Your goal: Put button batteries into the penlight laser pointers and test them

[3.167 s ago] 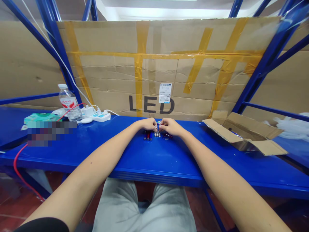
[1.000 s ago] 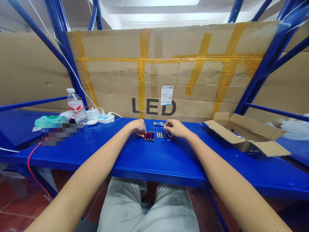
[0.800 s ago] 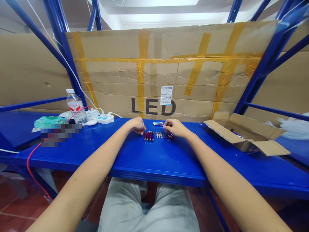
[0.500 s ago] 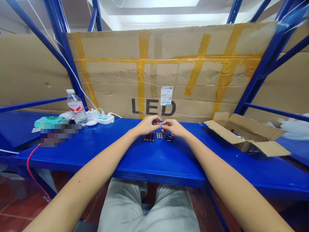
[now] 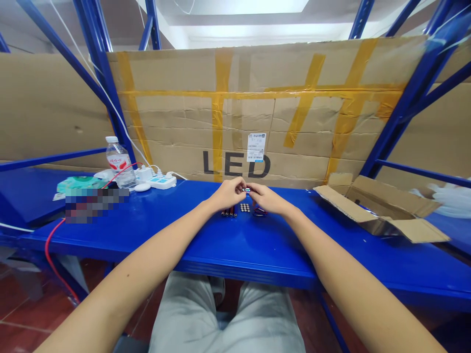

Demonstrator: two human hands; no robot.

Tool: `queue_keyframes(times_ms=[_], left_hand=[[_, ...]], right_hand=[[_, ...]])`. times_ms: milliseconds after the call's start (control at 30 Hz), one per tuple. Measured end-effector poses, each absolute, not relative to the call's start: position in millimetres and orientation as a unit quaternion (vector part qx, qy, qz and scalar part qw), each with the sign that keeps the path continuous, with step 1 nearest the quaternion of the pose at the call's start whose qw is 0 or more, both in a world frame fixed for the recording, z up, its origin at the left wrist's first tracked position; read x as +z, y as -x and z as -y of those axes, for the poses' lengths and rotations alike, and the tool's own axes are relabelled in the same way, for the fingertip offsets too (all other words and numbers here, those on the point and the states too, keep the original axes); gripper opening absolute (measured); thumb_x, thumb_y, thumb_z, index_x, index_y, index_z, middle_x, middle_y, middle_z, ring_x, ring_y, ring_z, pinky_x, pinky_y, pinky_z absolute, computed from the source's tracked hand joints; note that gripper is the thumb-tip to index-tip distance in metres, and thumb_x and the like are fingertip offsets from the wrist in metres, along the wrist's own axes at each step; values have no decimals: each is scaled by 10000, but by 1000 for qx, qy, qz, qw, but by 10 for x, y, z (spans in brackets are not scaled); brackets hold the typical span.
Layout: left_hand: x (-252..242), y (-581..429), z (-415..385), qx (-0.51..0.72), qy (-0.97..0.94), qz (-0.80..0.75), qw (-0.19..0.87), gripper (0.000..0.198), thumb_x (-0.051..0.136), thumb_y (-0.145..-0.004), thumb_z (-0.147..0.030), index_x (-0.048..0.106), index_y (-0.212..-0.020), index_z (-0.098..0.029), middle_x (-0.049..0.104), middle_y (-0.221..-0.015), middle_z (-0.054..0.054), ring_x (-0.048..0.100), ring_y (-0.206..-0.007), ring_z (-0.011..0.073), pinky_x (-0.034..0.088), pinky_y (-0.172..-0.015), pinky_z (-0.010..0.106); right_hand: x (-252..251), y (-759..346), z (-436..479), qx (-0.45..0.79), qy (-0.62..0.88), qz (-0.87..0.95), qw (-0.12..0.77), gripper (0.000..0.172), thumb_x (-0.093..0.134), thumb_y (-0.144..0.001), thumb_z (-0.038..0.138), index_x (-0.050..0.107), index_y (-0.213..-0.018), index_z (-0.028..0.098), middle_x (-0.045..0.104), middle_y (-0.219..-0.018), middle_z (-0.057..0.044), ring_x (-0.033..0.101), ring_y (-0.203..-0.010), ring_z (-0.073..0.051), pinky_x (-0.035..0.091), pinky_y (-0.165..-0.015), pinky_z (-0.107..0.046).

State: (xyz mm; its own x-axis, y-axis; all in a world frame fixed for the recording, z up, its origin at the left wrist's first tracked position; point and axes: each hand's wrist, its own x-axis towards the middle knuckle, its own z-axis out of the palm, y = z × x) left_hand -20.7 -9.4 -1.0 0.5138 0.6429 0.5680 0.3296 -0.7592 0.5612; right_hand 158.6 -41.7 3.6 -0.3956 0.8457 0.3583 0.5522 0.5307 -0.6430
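Note:
My left hand (image 5: pixel 228 192) and my right hand (image 5: pixel 265 198) meet above the blue shelf top (image 5: pixel 235 235), fingers pinched together on a small slim metal piece (image 5: pixel 247 189) between them. Just below the hands lie a few red and blue cylindrical pieces (image 5: pixel 228 213) side by side, a small cluster of round silver button cells (image 5: pixel 245 208), and some small red and dark bits (image 5: pixel 259 212) to their right.
An open cardboard box (image 5: pixel 379 208) sits on the shelf at right. At left stand a water bottle (image 5: pixel 118 163), a white power strip (image 5: pixel 159 181) with cables, a green packet (image 5: pixel 79 184) and a red cable (image 5: pixel 49 250). Taped cardboard marked LED (image 5: pixel 237 164) backs the shelf.
Both hands were apart on the shelf a second ago, left by the cylinders. They have risen and come together, taking up the slim piece that lay behind the parts.

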Motion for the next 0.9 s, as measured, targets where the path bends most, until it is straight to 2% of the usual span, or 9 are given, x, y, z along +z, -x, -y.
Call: queue_keyframes(times_ms=[133,200,467,700,900], left_hand=[[-21,208,76,413,-838,-280,223,124,573,-736,-175,558,-859,-165,610,-702,-18,591,-625,108,453,-602,216],[-14,211,71,414,-834,-274,241,119,576,-736,-177,560,-854,-164,616,-692,-19,603,-606,110,464,-593,219],[3,213,56,427,-815,-244,307,145,569,-713,-123,576,-851,-165,637,-635,-27,634,-565,123,506,-574,229],[-10,179,81,421,-793,-238,371,157,580,-752,-118,608,-905,-144,664,-668,-3,662,-605,132,551,-617,260],[-33,148,91,419,-798,-242,359,149,584,-782,-120,632,-922,-134,681,-691,14,670,-631,139,554,-653,270]], right_hand=[[10,-1561,412,168,457,806,336,322,446,-919,139,611,-1196,149,669,-1191,-117,619,-1058,-217,459,-941,-337],[-17,-1575,384,155,458,808,336,299,437,-937,161,602,-1185,143,654,-1227,-132,598,-1122,-225,442,-969,-347],[-117,-1565,311,118,446,816,350,258,342,-955,149,564,-1088,135,691,-1066,-130,628,-981,-206,467,-877,-343],[-137,-1523,293,124,470,778,399,240,364,-905,98,544,-1054,150,687,-1056,-111,613,-990,-195,450,-883,-333],[-86,-1459,354,115,497,759,405,162,392,-906,121,523,-985,176,693,-963,-96,620,-916,-193,454,-815,-304]])
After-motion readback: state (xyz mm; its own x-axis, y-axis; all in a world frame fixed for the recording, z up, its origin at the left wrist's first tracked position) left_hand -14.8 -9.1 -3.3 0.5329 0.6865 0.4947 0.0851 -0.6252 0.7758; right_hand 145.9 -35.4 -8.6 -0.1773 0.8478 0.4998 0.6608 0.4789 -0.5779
